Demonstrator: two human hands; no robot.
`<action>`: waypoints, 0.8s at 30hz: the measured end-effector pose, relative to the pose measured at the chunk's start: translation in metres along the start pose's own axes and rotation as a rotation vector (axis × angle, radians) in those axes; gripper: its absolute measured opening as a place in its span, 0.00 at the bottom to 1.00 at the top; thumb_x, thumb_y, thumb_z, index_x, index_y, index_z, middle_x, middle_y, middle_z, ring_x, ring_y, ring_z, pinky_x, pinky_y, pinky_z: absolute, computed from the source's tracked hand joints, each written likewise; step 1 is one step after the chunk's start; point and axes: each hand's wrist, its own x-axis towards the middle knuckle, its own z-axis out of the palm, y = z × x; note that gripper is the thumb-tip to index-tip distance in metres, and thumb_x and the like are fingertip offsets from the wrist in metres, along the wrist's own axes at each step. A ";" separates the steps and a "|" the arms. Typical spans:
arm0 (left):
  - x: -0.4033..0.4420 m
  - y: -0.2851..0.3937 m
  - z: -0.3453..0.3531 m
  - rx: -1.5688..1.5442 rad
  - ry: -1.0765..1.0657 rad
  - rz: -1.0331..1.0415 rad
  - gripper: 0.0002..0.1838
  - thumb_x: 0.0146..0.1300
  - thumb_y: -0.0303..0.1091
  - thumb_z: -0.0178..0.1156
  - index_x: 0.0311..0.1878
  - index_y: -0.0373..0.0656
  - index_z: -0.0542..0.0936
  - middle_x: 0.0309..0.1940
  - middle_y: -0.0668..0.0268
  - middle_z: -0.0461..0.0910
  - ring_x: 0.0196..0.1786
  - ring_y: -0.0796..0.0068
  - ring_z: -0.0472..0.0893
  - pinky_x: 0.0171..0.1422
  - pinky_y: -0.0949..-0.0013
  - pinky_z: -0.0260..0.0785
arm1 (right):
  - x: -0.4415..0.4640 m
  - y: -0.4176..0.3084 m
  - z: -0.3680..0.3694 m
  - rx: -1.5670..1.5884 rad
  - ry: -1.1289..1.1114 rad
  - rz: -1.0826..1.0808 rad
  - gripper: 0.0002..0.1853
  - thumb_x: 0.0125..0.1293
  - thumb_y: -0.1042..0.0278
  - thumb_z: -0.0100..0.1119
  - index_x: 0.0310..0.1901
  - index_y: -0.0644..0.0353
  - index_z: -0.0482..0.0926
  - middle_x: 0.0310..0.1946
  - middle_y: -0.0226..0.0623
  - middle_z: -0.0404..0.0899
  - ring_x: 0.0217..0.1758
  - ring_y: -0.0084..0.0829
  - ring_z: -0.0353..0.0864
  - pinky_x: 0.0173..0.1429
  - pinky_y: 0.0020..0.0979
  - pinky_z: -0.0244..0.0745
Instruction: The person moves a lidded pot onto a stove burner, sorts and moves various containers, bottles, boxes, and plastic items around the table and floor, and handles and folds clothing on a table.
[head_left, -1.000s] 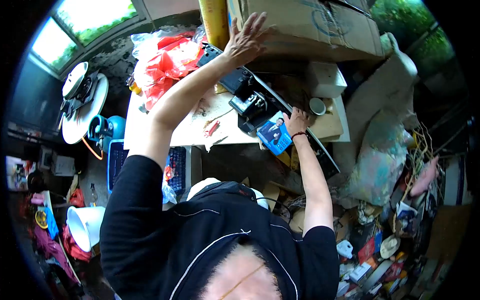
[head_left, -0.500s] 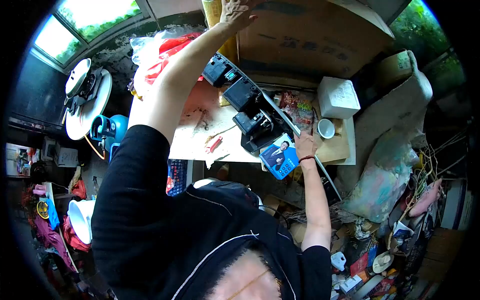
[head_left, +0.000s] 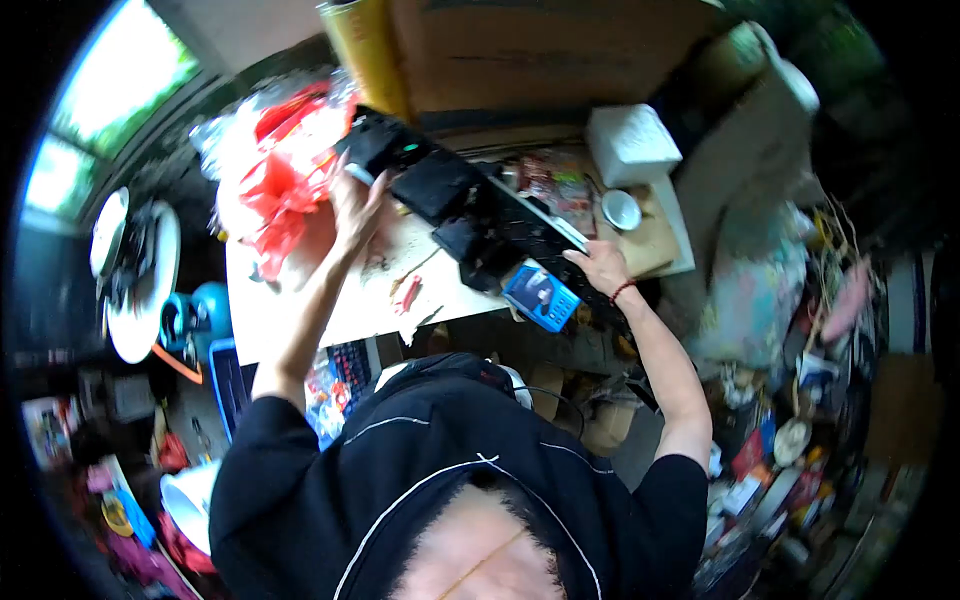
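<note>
A long black panel with boxy black parts (head_left: 437, 186) slants across the white table (head_left: 262, 338). My left hand (head_left: 355, 200) is beside its upper left end, fingers apart and slightly blurred, with nothing seen in it. On the panel's far edge, towards its lower right, my right hand (head_left: 600, 268) is closed round the rim; a dark red bracelet circles that wrist. Against the panel's near side leans a blue card with a person's picture (head_left: 541, 296). A small red object (head_left: 407, 292) lies on the table.
Red plastic bags (head_left: 285, 170) lie at the table's left, near a yellow roll (head_left: 370, 60). Behind stands a large cardboard box (head_left: 540, 55). A white foam box (head_left: 632, 145) and white cup (head_left: 621, 210) are at the right. A blue gas cylinder (head_left: 210, 312) stands left.
My left hand has come down from the large cardboard box to the panel's upper left end. The cardboard box's flap opened out earlier. My right hand stays on the panel.
</note>
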 end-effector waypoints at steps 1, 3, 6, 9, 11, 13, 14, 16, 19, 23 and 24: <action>-0.023 0.001 -0.001 -0.114 -0.082 -0.218 0.36 0.47 0.38 0.60 0.56 0.33 0.56 0.50 0.51 0.61 0.55 0.58 0.60 0.59 0.61 0.50 | -0.009 0.002 -0.002 -0.050 0.011 -0.001 0.21 0.51 0.49 0.53 0.20 0.65 0.74 0.15 0.48 0.70 0.21 0.43 0.71 0.26 0.36 0.63; -0.065 -0.028 0.018 -0.513 -0.120 -0.545 0.36 0.51 0.42 0.58 0.58 0.36 0.53 0.52 0.54 0.61 0.53 0.63 0.63 0.55 0.65 0.56 | -0.034 0.000 -0.004 -0.036 0.058 0.005 0.21 0.51 0.50 0.53 0.20 0.65 0.74 0.15 0.49 0.69 0.20 0.43 0.71 0.25 0.36 0.62; -0.096 -0.002 0.006 -0.852 -0.289 -0.838 0.31 0.56 0.48 0.50 0.60 0.47 0.53 0.54 0.64 0.59 0.52 0.69 0.65 0.49 0.65 0.60 | -0.070 -0.008 -0.010 0.105 0.082 0.041 0.20 0.50 0.53 0.54 0.17 0.67 0.70 0.12 0.49 0.64 0.16 0.41 0.67 0.23 0.35 0.60; -0.105 0.026 0.015 -1.161 -0.372 -0.858 0.30 0.58 0.57 0.39 0.59 0.50 0.55 0.57 0.67 0.57 0.56 0.69 0.62 0.53 0.57 0.57 | -0.109 -0.013 -0.011 0.272 0.107 0.115 0.23 0.50 0.54 0.56 0.13 0.67 0.64 0.08 0.44 0.56 0.11 0.36 0.57 0.20 0.33 0.54; -0.105 0.055 0.018 -1.245 -0.350 -0.819 0.30 0.59 0.57 0.35 0.60 0.50 0.54 0.59 0.66 0.56 0.60 0.68 0.58 0.55 0.53 0.54 | -0.136 -0.013 -0.013 0.307 0.134 0.159 0.23 0.50 0.54 0.56 0.13 0.67 0.63 0.09 0.45 0.55 0.12 0.35 0.55 0.20 0.33 0.54; -0.104 0.072 0.026 -1.275 -0.373 -0.764 0.32 0.58 0.58 0.36 0.60 0.47 0.53 0.58 0.63 0.56 0.58 0.65 0.61 0.53 0.56 0.57 | -0.164 -0.004 -0.013 0.351 0.215 0.187 0.23 0.51 0.55 0.56 0.14 0.67 0.63 0.10 0.46 0.55 0.13 0.35 0.52 0.20 0.32 0.53; -0.101 0.084 0.028 -1.277 -0.383 -0.738 0.32 0.58 0.59 0.36 0.60 0.47 0.53 0.59 0.62 0.56 0.57 0.64 0.61 0.54 0.56 0.57 | -0.180 0.000 -0.013 0.352 0.236 0.212 0.23 0.51 0.55 0.56 0.14 0.67 0.63 0.10 0.46 0.55 0.13 0.35 0.52 0.20 0.32 0.53; -0.101 0.096 0.035 -1.173 -0.440 -0.688 0.31 0.59 0.56 0.35 0.60 0.45 0.53 0.58 0.59 0.55 0.54 0.64 0.64 0.52 0.58 0.59 | -0.213 0.011 -0.014 0.287 0.349 0.234 0.23 0.51 0.55 0.57 0.15 0.68 0.63 0.10 0.45 0.55 0.14 0.34 0.51 0.20 0.32 0.54; -0.102 0.100 0.051 -1.155 -0.561 -0.600 0.30 0.60 0.54 0.35 0.60 0.44 0.53 0.58 0.58 0.55 0.50 0.64 0.67 0.49 0.59 0.63 | -0.265 0.028 -0.008 0.269 0.456 0.412 0.19 0.50 0.55 0.58 0.18 0.65 0.69 0.14 0.44 0.64 0.17 0.32 0.61 0.22 0.30 0.59; -0.110 0.108 0.070 -1.183 -0.578 -0.821 0.27 0.61 0.52 0.37 0.56 0.42 0.58 0.52 0.59 0.60 0.48 0.61 0.68 0.48 0.58 0.63 | -0.333 0.041 -0.002 0.260 0.569 0.643 0.18 0.51 0.56 0.57 0.20 0.65 0.71 0.13 0.42 0.68 0.16 0.26 0.64 0.23 0.28 0.61; -0.113 0.109 0.074 -1.186 -0.589 -0.838 0.26 0.61 0.52 0.37 0.55 0.41 0.60 0.50 0.58 0.61 0.47 0.61 0.69 0.47 0.59 0.64 | -0.347 0.040 -0.002 0.294 0.600 0.692 0.19 0.51 0.56 0.57 0.19 0.66 0.69 0.11 0.40 0.65 0.15 0.24 0.60 0.21 0.28 0.59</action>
